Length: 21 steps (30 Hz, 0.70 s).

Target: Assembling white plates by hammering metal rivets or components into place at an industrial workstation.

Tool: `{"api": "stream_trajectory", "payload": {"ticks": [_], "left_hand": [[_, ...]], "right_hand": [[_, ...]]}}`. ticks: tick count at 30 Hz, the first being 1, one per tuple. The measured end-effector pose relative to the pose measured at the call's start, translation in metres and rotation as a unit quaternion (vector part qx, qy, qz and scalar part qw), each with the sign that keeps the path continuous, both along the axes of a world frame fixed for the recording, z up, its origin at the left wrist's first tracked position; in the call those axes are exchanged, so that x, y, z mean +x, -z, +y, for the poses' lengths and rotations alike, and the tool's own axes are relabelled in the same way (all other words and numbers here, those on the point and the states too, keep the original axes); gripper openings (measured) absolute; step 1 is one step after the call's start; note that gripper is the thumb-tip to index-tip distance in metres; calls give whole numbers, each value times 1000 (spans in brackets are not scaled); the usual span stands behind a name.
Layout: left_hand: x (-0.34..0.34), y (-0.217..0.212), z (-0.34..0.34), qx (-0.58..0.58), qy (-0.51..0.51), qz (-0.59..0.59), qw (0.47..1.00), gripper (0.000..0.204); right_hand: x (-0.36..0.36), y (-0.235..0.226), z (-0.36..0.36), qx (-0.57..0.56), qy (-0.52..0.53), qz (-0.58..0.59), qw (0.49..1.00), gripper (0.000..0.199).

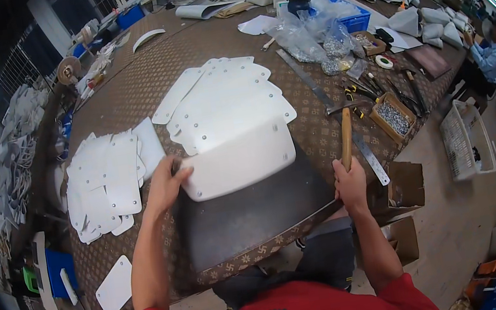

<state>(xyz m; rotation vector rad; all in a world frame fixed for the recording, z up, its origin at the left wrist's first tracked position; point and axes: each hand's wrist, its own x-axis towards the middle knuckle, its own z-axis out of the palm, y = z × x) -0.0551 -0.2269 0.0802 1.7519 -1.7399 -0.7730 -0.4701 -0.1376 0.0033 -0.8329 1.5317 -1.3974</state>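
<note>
At mid-tabletop (118, 87), your left grip (167, 184) pinched an already studded white panel (238, 164), your right grip (351, 183) clasped a hammer (347, 134), and one studded pile (122, 182) lay at nine o'clock, a second pile (228, 97) at twelve, the remainder unclear.

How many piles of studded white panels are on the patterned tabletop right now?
2: the left pile sits left of the left hand, and the centre pile lies just beyond the panel that hand holds. Others farther back could be hidden.
</note>
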Motion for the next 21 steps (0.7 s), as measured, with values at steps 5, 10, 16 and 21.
{"api": "stream_trajectory", "payload": {"ticks": [5,10,16,21], "left_hand": [[-39,24,-45,-309,-77,-153,935,50],[-115,45,-27,-204,69,-244,946,66],[-130,80,-55,-212,118,-332,912,52],[-116,83,-103,-227,118,-376,891,49]], "right_hand": [[1,6,-3,0,4,-8,1000,16],[4,9,1,-7,16,8,1000,16],[4,5,3,-6,37,-26,999,16],[2,8,3,-8,40,13,999,16]]}}
